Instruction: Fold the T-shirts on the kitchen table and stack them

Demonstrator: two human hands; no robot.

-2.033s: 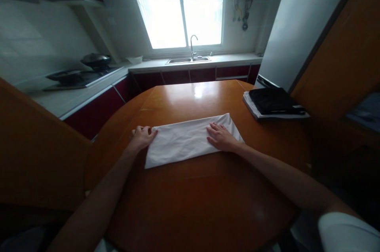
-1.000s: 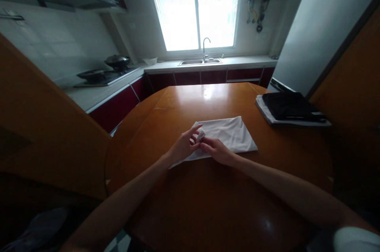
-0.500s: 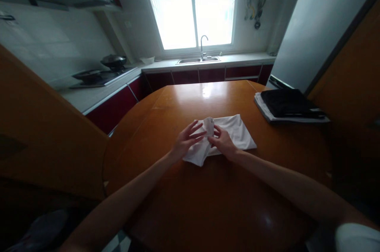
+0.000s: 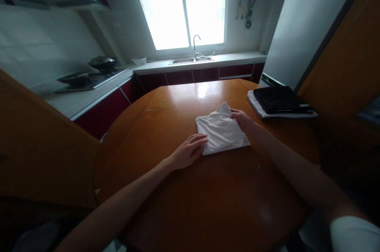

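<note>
A white cloth (image 4: 221, 132), folded into a small square, lies on the round wooden table (image 4: 184, 188). My left hand (image 4: 187, 151) rests flat on the table with its fingers stretched out, fingertips touching the cloth's near left corner. My right hand (image 4: 242, 119) lies on the cloth's far right edge, fingers curled over the upper corner where a bit of fabric sticks up. Whether it pinches that fabric is unclear.
A stack of folded dark and pale clothes (image 4: 277, 102) sits at the table's right edge beside a white fridge (image 4: 299, 26). Behind are a counter with a sink (image 4: 190, 60), a stove with a pan (image 4: 102, 62), and orange chair backs (image 4: 38, 145) left and right.
The long folded cloth has been folded over from left to right into a small square. My left hand let go and now lies flat; my right hand moved to the far right edge.
</note>
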